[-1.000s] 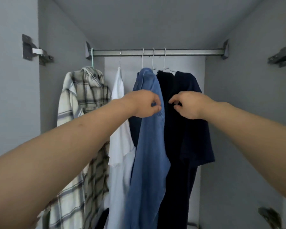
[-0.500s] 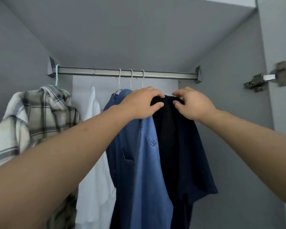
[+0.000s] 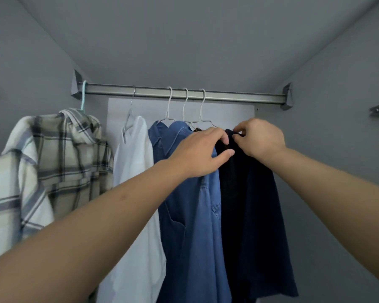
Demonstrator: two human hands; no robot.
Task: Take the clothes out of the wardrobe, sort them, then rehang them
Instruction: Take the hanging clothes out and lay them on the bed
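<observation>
Clothes (image 3: 190, 193) all hang on the rail (image 3: 228, 96) in the wardrobe; none looks taken out yet; left hand (image 3: 202, 153) grips the dark shirt (image 3: 256, 204) top, right hand (image 3: 259, 138) fingers pinch its shoulder; sorting and rehanging are left.
</observation>
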